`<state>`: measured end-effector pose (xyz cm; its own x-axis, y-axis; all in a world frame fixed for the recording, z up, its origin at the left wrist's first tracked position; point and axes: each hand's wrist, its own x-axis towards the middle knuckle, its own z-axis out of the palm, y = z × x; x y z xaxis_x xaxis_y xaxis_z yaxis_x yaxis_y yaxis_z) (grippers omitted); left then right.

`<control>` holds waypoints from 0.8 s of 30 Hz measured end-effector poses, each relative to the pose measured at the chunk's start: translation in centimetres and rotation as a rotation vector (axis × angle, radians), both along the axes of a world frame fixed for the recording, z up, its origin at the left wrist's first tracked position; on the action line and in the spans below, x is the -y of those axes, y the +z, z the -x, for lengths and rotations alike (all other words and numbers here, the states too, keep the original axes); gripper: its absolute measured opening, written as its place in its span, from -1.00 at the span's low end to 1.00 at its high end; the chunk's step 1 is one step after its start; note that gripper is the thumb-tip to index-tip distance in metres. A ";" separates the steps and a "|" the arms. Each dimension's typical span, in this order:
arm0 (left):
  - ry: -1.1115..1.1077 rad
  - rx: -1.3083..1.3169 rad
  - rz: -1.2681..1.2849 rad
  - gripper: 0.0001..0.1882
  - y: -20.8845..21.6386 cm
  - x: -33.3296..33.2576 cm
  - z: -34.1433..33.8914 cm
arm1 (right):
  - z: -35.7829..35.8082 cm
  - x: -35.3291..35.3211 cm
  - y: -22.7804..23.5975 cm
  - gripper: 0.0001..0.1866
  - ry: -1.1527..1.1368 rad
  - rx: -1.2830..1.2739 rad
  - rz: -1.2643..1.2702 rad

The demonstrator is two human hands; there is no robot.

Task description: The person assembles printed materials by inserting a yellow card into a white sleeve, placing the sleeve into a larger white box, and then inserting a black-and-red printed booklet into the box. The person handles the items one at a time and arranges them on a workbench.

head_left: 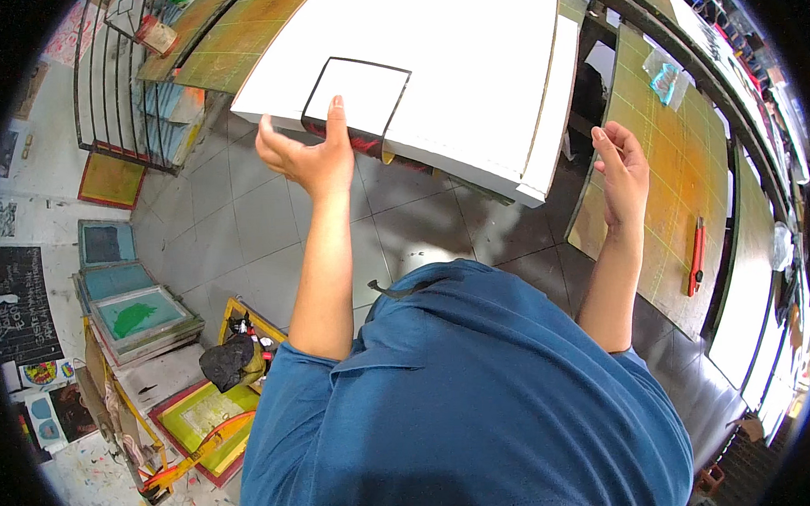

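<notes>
Blue shirt [499, 401] is seen nearest the camera. Ahead, a black-outlined rectangle [368, 86] is noted at the white board's [470, 81] near edge. Left hand [317, 162] is spread there; right fingers [631, 141] are curled, closure undetermined. Board should be steadied evenly, its surface kept unmarked.

There're 2 hands [317, 158] [625, 169], 1 red cutter [696, 256] & 1 blk-edged rect. [366, 95]

From my end, both forearms [323, 265] reach forward, well apart. My left grip [318, 164] is raised, thumb upright and fingers parted from it; my right grip [626, 176] is loosely curled, fingers bent toward the thumb.
</notes>
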<state>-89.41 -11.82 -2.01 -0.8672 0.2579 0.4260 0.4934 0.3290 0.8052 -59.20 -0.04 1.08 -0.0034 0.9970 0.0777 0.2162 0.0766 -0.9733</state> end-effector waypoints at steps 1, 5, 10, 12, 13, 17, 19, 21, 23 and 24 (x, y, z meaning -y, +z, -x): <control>0.017 -0.144 0.054 -0.10 -0.3 -0.3 0.0 | 0.2 -0.1 -0.2 -0.54 0.003 -0.006 -0.002; -0.042 -0.405 -0.126 -0.59 -0.6 -1.1 0.6 | 1.9 0.5 -0.4 -0.57 0.073 -0.041 -0.170; -0.035 -0.589 -0.152 -0.84 -1.2 -1.1 0.8 | 5.1 3.6 0.0 -0.61 0.064 0.210 -0.590; -0.064 -0.638 -0.203 -0.86 -1.3 -0.9 1.4 | 7.3 5.7 1.6 -0.60 0.093 0.322 -0.808; -0.086 -0.651 -0.166 -0.86 -1.1 -1.1 1.4 | 8.4 6.4 2.4 -0.59 0.133 0.325 -0.881; -0.244 -0.674 -0.033 -0.88 1.0 -1.0 1.8 | 14.8 9.0 1.7 -0.55 0.558 0.414 -0.962; -0.375 -0.629 0.020 -0.88 1.9 -0.1 2.3 | 18.0 10.5 1.5 -0.48 0.599 0.658 -0.993; -0.518 -0.542 0.002 -0.89 2.1 0.3 4.1 | 19.8 11.4 1.3 -0.45 0.534 0.812 -0.949; -0.622 -0.489 -0.088 -0.83 1.7 0.2 6.8 | 21.2 12.0 0.9 -0.42 0.466 0.908 -0.893; -0.554 -0.470 -0.245 -0.69 0.9 0.0 8.6 | 21.5 12.0 0.4 -0.41 0.427 0.921 -0.856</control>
